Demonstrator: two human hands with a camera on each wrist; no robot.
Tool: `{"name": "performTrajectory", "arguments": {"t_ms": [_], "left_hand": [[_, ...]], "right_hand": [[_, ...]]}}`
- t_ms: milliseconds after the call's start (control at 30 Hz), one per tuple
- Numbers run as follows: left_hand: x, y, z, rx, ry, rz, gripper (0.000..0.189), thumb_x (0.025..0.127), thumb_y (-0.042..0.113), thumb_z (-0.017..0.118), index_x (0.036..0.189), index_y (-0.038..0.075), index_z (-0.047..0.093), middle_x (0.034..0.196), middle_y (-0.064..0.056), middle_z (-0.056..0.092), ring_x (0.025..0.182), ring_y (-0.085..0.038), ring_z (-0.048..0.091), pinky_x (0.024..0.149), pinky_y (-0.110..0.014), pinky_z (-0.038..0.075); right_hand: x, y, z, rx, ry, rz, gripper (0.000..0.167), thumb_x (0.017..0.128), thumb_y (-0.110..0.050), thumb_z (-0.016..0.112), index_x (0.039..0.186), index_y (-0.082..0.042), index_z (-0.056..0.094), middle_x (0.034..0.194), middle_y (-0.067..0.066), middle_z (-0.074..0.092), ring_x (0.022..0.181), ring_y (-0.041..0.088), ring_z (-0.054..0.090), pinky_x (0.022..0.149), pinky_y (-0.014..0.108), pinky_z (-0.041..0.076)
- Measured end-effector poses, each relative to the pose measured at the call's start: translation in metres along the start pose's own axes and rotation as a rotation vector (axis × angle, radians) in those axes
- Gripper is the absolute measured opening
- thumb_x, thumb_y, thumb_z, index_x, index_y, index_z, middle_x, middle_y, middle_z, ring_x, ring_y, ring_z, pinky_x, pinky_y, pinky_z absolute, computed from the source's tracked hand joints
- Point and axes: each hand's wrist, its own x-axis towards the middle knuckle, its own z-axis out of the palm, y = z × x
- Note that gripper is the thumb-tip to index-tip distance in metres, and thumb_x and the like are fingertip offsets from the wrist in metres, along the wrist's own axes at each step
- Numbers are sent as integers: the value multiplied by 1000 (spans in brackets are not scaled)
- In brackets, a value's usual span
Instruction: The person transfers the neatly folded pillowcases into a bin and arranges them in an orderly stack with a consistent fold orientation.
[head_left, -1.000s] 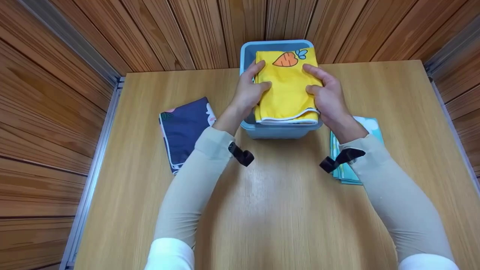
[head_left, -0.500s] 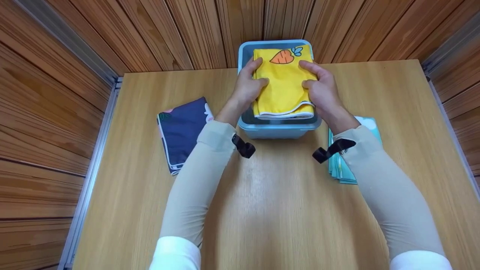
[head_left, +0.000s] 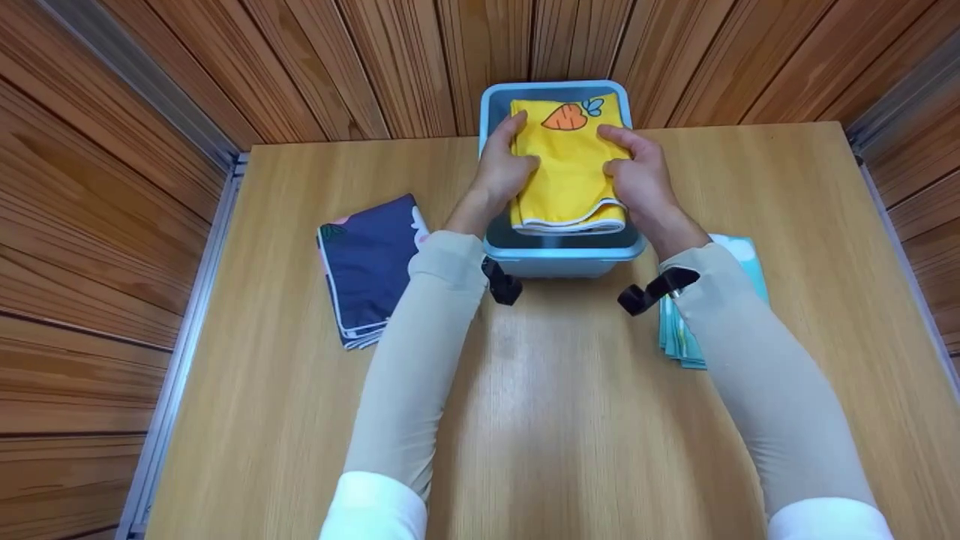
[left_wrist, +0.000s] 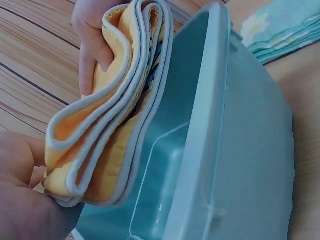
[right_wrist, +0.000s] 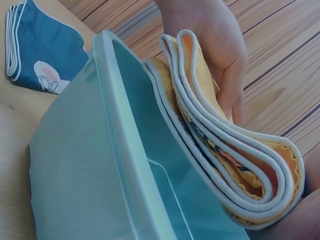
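Observation:
A folded yellow cloth [head_left: 570, 180] with white piping and a printed carrot is held flat over the mouth of a light blue plastic bin [head_left: 562, 253]. My left hand [head_left: 504, 166] grips its left side, thumb on top and fingers reaching around the edge. On the opposite side my right hand [head_left: 643, 174] holds it the same way. From the left wrist, the cloth's layered folds [left_wrist: 105, 175] show in line with the bin's opening, the bin's bare inner wall beside them. The right wrist view shows the looped folded end [right_wrist: 260, 185] close to my right hand [right_wrist: 295, 215].
A folded navy cloth [head_left: 367, 262] with a white-trimmed edge lies on the wooden table [head_left: 540, 420] left of the bin. On the right, a folded turquoise cloth [head_left: 679, 337] is partly covered by my right forearm. A wood-panelled wall [head_left: 420, 60] stands right behind the bin.
Both hands have carried the yellow cloth slightly towards the back of the bin, and more of the bin's near inside shows. The navy and turquoise cloths have stayed put.

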Motion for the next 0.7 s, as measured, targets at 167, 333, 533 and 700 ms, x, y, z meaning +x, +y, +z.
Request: {"name": "performTrajectory", "arguments": {"t_ms": [167,333,533,700], "left_hand": [[3,-1,0,41,23,-18,69,103,-4,49,162,24,28,167,8,21,127,-10,48,102,-19,46],[5,-1,1,35,31,-42,71,103,-5,50,162,26,27,163,6,29,120,-11,53,97,-19,50],[6,0,2,19,19,-49,73,102,-7,50,162,26,26,158,4,35,114,-12,57,91,-20,53],[6,2,3,27,16,-49,74,101,-8,51,162,27,27,159,5,35,114,-11,57,91,-20,53]], "right_hand": [[3,-1,4,-47,2,14,58,105,3,35,157,-22,41,165,1,24,136,18,39,108,27,44],[5,-2,5,-87,-1,28,59,105,2,35,158,-23,40,166,0,23,136,18,40,107,26,45],[5,-3,3,-103,-5,39,59,106,1,35,159,-24,38,166,0,22,135,19,41,107,27,45],[5,-3,2,-113,-2,30,59,105,2,36,159,-23,38,166,1,22,136,19,41,108,26,45]]}}
